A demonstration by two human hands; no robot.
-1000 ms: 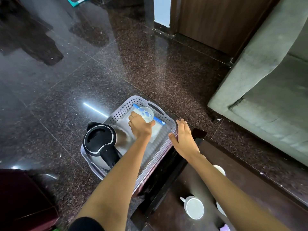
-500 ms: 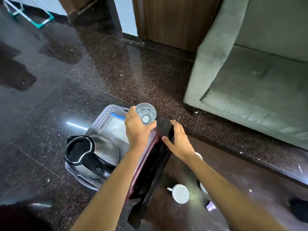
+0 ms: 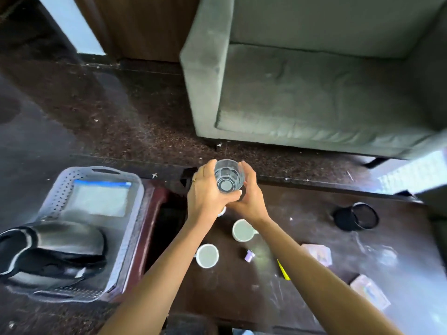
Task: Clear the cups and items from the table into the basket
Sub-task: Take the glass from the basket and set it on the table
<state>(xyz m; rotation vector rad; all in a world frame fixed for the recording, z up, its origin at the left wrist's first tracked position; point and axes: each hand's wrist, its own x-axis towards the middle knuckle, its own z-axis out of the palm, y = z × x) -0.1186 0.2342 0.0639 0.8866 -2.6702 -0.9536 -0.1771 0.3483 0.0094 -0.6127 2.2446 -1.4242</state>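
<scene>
A clear drinking glass (image 3: 228, 176) is held upright above the far left corner of the dark table (image 3: 302, 274). My left hand (image 3: 205, 192) grips its left side and my right hand (image 3: 249, 197) cups its right side and base. On the left, a grey perforated basket (image 3: 128, 228) holds a steel kettle (image 3: 50, 250) with a black lid and a flat pouch with a blue strip (image 3: 100, 198). On the table stand two white cups (image 3: 207, 255) (image 3: 242, 230); a third white one is mostly hidden under my left hand.
A black container (image 3: 355, 216) lies on its side at the table's far right. A small purple cap (image 3: 249, 255), a yellow stick (image 3: 283, 270) and two pinkish packets (image 3: 319, 253) (image 3: 370, 292) lie on the table. A grey sofa (image 3: 314, 93) stands beyond it.
My left hand carried the glass from over the basket to above the table corner. My right hand left the table edge and now cups the glass. The view swung right.
</scene>
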